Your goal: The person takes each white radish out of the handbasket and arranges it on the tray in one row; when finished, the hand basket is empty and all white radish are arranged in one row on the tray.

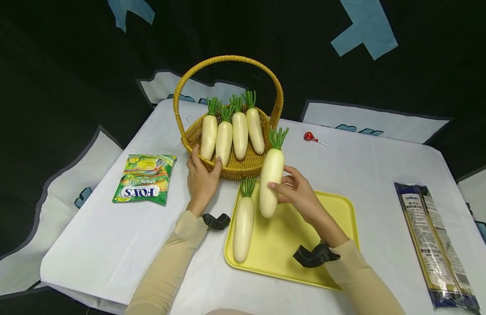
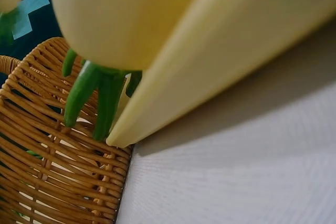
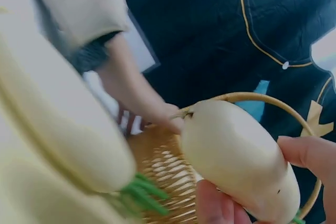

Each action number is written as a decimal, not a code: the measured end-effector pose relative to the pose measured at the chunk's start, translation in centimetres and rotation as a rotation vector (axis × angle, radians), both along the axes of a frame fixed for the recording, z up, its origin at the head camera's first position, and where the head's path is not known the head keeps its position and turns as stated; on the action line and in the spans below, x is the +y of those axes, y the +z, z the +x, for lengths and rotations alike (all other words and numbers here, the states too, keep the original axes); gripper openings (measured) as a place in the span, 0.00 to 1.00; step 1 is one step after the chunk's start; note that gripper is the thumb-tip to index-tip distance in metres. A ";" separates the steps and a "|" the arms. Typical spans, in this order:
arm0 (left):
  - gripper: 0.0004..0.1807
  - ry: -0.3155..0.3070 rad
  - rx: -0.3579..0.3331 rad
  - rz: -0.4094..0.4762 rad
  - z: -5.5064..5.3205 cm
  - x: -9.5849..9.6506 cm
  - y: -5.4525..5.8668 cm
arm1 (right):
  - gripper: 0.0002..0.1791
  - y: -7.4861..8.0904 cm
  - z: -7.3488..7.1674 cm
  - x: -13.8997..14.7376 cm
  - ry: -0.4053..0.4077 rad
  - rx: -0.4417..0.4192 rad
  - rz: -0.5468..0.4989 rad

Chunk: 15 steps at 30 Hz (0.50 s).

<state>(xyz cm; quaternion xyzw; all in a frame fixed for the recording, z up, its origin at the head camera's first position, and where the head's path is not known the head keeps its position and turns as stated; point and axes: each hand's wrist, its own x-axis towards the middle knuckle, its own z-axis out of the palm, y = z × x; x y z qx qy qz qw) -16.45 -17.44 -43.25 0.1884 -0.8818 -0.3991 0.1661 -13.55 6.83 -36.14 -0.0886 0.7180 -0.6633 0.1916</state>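
Note:
My right hand (image 1: pixel 299 192) grips a white radish (image 1: pixel 272 175) with green stem stubs, raised over the left part of the yellow tray (image 1: pixel 305 273). In the right wrist view the thumb and fingers pinch that radish (image 3: pixel 231 150) from both sides. My left hand (image 1: pixel 203 177) holds the near-left rim of the wicker basket (image 1: pixel 243 170), thumb over the edge. Inside the basket several radishes (image 1: pixel 224 142) lean side by side, leaves toward the back. One more radish (image 1: pixel 243 229) lies along the tray's left edge, its leaves pointing at the basket.
A green candy bag (image 1: pixel 145 179) lies left of the basket. A red lollipop (image 1: pixel 309 136) is at the back right, and a long clear-wrapped pack (image 1: pixel 435 245) lies at the right side of the white table (image 1: pixel 109 253). The basket's tall handle (image 1: pixel 229 58) arches over its opening.

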 end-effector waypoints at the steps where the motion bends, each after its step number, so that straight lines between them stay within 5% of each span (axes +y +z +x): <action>1: 0.42 0.000 0.001 0.002 0.0 0.0 0.0 | 0.33 -0.4 0.5 0.4 -0.002 -0.017 0.010; 8: 0.42 -0.002 0.005 0.008 0.1 -0.1 0.1 | 0.38 -3.7 4.0 1.4 0.020 -0.100 0.074; 15: 0.42 -0.012 0.011 0.012 0.1 0.0 0.1 | 0.40 -5.1 5.7 0.7 -0.010 -0.168 0.205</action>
